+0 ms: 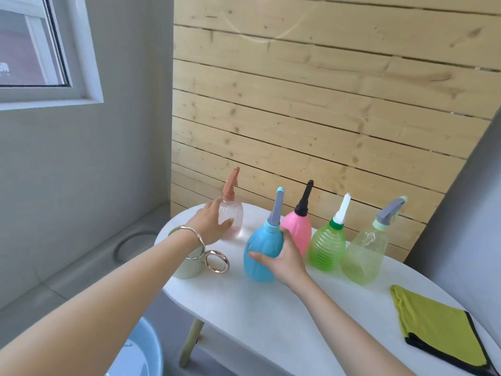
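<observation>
Several spray bottles stand in a row on a white oval table. My left hand grips the clear pink bottle with a terracotta sprayer at the far left. My right hand grips the right side of the blue bottle, thumb across its front. Behind and to the right stand a pink bottle with a black nozzle, a green ribbed bottle and a pale yellow-green bottle with a grey trigger. All stand upright.
A pale green mug with a gold ring handle sits at the table's left edge, partly under my left wrist. A yellow-green cloth with black trim lies at the right. A wooden slat wall stands behind. A light blue basin is on the floor.
</observation>
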Demonstrator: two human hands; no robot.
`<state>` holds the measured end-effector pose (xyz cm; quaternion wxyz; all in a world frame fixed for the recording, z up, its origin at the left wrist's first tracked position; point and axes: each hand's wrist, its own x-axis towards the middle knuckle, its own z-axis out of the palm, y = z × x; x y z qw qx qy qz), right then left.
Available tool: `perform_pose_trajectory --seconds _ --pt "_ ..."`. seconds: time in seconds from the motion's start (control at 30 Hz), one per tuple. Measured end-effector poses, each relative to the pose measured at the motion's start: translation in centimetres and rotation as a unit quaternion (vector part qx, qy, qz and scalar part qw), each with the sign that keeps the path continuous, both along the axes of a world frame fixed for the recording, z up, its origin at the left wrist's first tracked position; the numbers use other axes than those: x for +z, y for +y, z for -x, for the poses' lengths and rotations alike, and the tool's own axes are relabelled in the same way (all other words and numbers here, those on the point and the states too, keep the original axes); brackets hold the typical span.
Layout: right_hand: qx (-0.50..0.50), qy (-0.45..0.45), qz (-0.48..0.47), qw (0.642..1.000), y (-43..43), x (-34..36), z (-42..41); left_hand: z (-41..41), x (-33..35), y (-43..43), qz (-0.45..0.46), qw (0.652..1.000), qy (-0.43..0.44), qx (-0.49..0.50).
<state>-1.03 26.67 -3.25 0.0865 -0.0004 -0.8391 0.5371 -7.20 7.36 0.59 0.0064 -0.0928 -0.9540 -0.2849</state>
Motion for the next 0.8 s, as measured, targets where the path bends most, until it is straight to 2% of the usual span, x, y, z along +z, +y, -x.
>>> perform_pose_trajectory --seconds 0.17,0.33,0.47,0.6,0.8 --pt "-0.017 -0.002 0.002 1.0 -1.9 1.4 6.5 3.3 -0.4 0.3 0.042 0.999 0.009 -0.016" --pt "-0.04 -0.018 -0.014 0.999 -2.0 0.3 10.7 6.6 -1.4 0.1 0.057 0.998 -0.028 0.014" --pt "-0.043 -0.025 -0.033 0.998 -1.8 -0.8 12.0 8.4 -2.3 0.6 0.039 0.998 -0.044 0.015" --pt "-0.043 -0.031 -0.029 0.998 -1.2 -1.8 12.7 9.4 -2.6 1.1 0.052 0.998 -0.024 0.035" --pt "-0.026 -0.02 -0.036 0.999 -1.1 -2.5 13.0 10.1 -3.0 0.7 0.024 0.999 -0.01 0.025"
